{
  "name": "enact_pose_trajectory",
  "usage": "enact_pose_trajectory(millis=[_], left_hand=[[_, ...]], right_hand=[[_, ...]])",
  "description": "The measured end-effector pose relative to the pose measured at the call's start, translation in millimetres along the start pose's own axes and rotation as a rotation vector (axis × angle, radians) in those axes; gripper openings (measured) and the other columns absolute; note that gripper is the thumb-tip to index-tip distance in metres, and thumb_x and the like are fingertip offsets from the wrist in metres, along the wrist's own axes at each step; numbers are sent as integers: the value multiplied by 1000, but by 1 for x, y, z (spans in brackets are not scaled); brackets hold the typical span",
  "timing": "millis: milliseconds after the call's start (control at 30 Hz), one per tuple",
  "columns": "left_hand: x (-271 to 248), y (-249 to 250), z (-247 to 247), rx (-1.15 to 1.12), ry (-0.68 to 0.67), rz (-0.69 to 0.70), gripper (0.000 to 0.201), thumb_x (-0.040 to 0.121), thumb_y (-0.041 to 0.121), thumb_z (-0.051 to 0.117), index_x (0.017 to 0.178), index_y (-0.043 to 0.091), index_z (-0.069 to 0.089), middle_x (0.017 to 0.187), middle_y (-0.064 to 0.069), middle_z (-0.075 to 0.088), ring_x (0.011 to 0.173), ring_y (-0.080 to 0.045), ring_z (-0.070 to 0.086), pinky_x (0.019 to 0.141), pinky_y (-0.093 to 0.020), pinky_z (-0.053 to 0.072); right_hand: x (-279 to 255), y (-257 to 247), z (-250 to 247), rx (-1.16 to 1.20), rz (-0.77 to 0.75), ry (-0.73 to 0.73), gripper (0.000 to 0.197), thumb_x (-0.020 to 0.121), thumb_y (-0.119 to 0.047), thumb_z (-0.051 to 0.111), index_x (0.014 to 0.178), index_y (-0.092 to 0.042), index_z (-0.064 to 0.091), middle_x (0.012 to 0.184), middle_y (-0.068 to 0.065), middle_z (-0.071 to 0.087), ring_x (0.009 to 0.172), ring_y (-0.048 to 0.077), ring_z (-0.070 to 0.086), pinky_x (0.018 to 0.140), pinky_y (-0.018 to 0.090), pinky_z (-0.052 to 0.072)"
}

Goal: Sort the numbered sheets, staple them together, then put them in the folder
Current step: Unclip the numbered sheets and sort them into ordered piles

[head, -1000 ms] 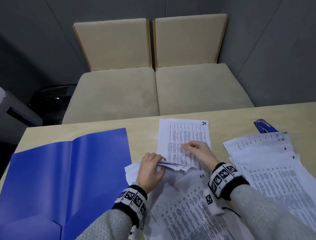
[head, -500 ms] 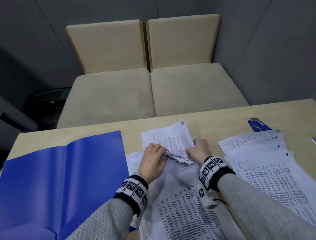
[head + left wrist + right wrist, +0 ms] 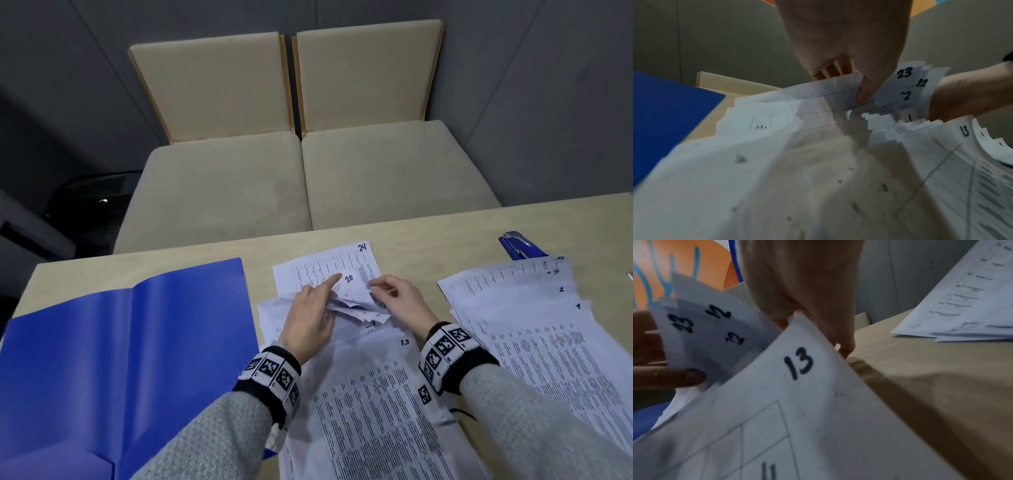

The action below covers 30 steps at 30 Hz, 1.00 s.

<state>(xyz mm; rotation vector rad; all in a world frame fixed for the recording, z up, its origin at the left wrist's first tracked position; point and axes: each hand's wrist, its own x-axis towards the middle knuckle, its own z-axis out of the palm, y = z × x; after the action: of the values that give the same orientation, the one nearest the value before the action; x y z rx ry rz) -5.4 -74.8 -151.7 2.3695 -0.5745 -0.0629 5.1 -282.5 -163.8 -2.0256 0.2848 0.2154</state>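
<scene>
Two hands at work mid-table: blue folder (image 3: 120, 342) open flat leftmost, left hand (image 3: 308, 318) pinching lifted sheet corners (image 3: 838, 91), unsorted stack (image 3: 370, 394) beneath, right hand (image 3: 400, 301) curled pinching corners, sorted pile (image 3: 548, 342) rightmost.

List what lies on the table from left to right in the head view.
Open blue folder → left hand → right hand, both on the middle pile of sheets → right pile of sheets, with the blue stapler behind it.

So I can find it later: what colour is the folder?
Blue; the open folder shows best in the head view.
</scene>
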Motion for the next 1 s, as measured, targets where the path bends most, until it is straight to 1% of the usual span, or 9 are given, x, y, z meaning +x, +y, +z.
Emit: enact_pose_trajectory(millis=[167, 267, 367, 433, 533, 633, 733, 833, 1000], left_hand=[[-3, -3, 4, 8, 23, 44, 75, 82, 5, 55, 148, 15, 21, 122, -5, 58, 93, -22, 49, 86, -32, 41], [-2, -1, 3, 16, 18, 36, 76, 82, 8, 54, 149, 13, 17, 122, -6, 57, 91, -23, 48, 84, -32, 39], [-3, -1, 4, 34, 6, 25, 80, 84, 10, 56, 149, 17, 10, 109, -2, 59, 86, -20, 44, 81, -28, 36], [-4, -1, 4, 40, 8, 30, 80, 85, 11, 57, 148, 19, 9, 101, -1, 59, 85, -19, 42, 80, -29, 37], [-7, -3, 6, 52, 26, 52, 72, 85, 10, 57, 148, 16, 22, 98, 1, 61, 83, -17, 43, 80, -26, 36], [-10, -6, 8, 65, 39, 61, 61, 83, 8, 56, 140, 15, 36, 96, 0, 61, 83, -20, 48, 79, -31, 40], [-9, -6, 9, 106, 23, 56, 56, 77, 8, 54, 132, 14, 45, 95, -1, 59, 85, -21, 49, 77, -35, 44], [-6, -7, 10, 162, -11, 15, 58, 72, 11, 56, 130, 12, 49, 93, -2, 57, 84, -21, 48, 75, -37, 44], [4, -4, 7, 270, -116, -98, 61, 75, 25, 58, 134, 15, 45, 102, -4, 55, 95, -25, 47, 78, -33, 35]], right_hand=[[-1, 1, 4, 111, 40, -43, 15, 91, -15, 60, 102, -23, 68, 85, 4, 62, 67, 12, 52, 58, 23, 45], [-3, 3, 4, 120, 31, -51, 12, 90, -18, 62, 96, -24, 71, 82, 1, 64, 73, 14, 54, 66, 26, 46], [-3, 4, 4, 165, 40, -40, 13, 91, -25, 61, 84, -27, 71, 81, -2, 69, 78, 17, 60, 75, 33, 49], [-5, 2, 3, 202, 74, -40, 22, 95, -29, 56, 81, -20, 70, 71, -5, 67, 65, 11, 59, 61, 23, 47], [-9, -5, 0, 263, 122, -39, 26, 98, -31, 50, 86, -17, 69, 68, -5, 68, 48, 1, 58, 41, 10, 38], [-6, -4, 2, 261, 97, -49, 20, 96, -26, 54, 88, -15, 68, 77, 1, 69, 59, 4, 61, 49, 11, 42], [-5, -5, 4, 288, 121, -55, 22, 94, -32, 56, 85, -18, 70, 81, 2, 71, 72, 16, 63, 67, 28, 48], [-6, -7, 4, 314, 122, -68, 27, 91, -38, 60, 88, -14, 71, 82, 1, 73, 72, 12, 65, 68, 25, 50], [-5, -2, 5, 165, 43, -44, 16, 90, -20, 63, 74, -17, 64, 62, -10, 55, 58, 9, 45, 59, 25, 36]])
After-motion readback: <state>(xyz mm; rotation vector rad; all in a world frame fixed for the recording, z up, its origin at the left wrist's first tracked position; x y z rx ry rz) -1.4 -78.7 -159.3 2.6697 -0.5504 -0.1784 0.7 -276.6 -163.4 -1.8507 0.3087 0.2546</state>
